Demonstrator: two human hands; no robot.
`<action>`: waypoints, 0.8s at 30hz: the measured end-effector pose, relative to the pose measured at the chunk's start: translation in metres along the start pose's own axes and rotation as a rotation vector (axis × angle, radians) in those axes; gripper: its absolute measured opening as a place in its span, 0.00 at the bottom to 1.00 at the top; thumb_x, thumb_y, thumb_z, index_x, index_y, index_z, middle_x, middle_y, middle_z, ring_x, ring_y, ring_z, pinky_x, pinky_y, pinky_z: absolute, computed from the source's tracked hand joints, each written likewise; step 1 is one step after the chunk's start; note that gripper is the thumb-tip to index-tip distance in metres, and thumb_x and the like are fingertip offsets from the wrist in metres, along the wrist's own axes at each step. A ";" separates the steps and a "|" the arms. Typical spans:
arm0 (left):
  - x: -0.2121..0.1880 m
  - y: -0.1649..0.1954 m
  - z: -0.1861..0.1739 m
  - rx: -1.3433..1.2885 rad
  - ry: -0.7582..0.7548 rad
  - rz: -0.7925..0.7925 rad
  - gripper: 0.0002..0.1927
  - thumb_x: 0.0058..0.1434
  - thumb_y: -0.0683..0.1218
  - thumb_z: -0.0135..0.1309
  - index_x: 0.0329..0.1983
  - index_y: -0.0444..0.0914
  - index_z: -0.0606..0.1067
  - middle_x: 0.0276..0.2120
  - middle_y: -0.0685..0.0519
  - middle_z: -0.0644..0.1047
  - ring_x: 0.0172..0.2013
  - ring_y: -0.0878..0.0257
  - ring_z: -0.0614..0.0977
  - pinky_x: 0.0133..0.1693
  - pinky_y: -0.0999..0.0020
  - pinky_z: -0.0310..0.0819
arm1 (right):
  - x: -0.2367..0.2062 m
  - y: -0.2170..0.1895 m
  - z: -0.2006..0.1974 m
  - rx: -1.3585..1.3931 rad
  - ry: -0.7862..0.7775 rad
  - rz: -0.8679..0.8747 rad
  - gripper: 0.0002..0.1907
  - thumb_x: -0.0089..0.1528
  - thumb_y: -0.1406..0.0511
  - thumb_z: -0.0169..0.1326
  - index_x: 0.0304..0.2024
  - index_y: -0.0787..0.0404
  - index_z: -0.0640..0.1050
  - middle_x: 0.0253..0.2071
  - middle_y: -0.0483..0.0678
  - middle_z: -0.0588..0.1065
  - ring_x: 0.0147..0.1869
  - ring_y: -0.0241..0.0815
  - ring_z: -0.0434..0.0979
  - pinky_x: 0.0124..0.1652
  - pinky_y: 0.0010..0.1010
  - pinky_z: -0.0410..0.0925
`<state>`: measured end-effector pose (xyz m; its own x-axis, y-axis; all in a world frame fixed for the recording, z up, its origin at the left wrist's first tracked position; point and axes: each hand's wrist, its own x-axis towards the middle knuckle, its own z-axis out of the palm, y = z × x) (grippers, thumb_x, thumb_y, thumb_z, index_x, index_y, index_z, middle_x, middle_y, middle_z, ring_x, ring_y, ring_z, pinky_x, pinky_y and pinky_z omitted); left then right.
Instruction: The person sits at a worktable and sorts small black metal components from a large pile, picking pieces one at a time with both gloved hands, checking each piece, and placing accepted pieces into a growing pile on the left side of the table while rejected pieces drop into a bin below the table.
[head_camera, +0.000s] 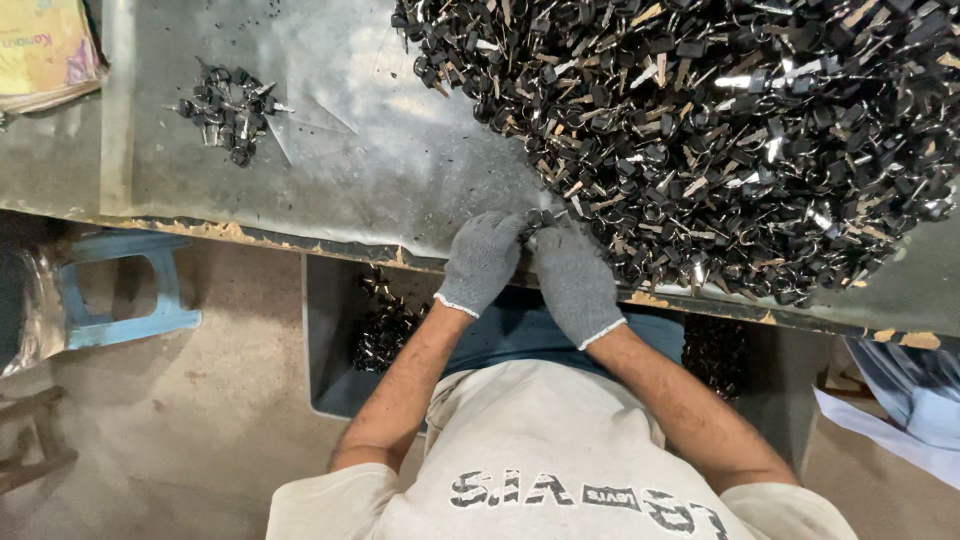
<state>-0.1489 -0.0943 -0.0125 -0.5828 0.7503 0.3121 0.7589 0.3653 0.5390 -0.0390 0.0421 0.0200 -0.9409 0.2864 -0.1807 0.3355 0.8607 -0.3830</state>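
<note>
There, by the yellow packet (45, 45) at the table's (400, 170) corner, both grey knit-gloved hands (530, 262) pinched one small black-and-metal piece (541, 217) beside the heap (720, 130).

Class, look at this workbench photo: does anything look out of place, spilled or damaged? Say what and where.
The metal table has a worn front edge, its coating flaking to bare patches. A small cluster of parts lies apart from the big pile, and black specks dot the surface near it. Both gloved hands, left and right, meet at the pile's edge.
</note>
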 end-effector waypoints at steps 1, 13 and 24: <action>0.000 -0.001 0.001 -0.013 0.000 0.011 0.18 0.54 0.38 0.55 0.50 0.36 0.75 0.41 0.45 0.78 0.44 0.46 0.81 0.49 0.52 0.76 | 0.001 -0.003 0.005 -0.064 0.096 -0.023 0.07 0.65 0.65 0.50 0.42 0.63 0.73 0.45 0.61 0.75 0.43 0.59 0.81 0.36 0.48 0.75; 0.004 0.010 -0.010 -0.022 -0.008 -0.158 0.16 0.55 0.44 0.60 0.48 0.38 0.76 0.32 0.48 0.78 0.36 0.47 0.81 0.41 0.51 0.74 | 0.013 0.014 -0.009 0.359 -0.006 -0.068 0.14 0.69 0.64 0.48 0.51 0.69 0.74 0.41 0.64 0.76 0.45 0.65 0.80 0.42 0.51 0.73; 0.005 0.020 -0.011 0.046 -0.063 -0.318 0.14 0.57 0.43 0.57 0.47 0.39 0.77 0.38 0.44 0.79 0.41 0.44 0.80 0.42 0.48 0.73 | -0.007 0.008 -0.007 -0.004 0.194 -0.208 0.21 0.61 0.67 0.51 0.53 0.76 0.72 0.59 0.69 0.71 0.56 0.63 0.76 0.42 0.43 0.76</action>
<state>-0.1398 -0.0894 0.0086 -0.7750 0.6264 0.0840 0.5548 0.6106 0.5650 -0.0300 0.0495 0.0245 -0.9808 0.1787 0.0781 0.1350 0.9109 -0.3899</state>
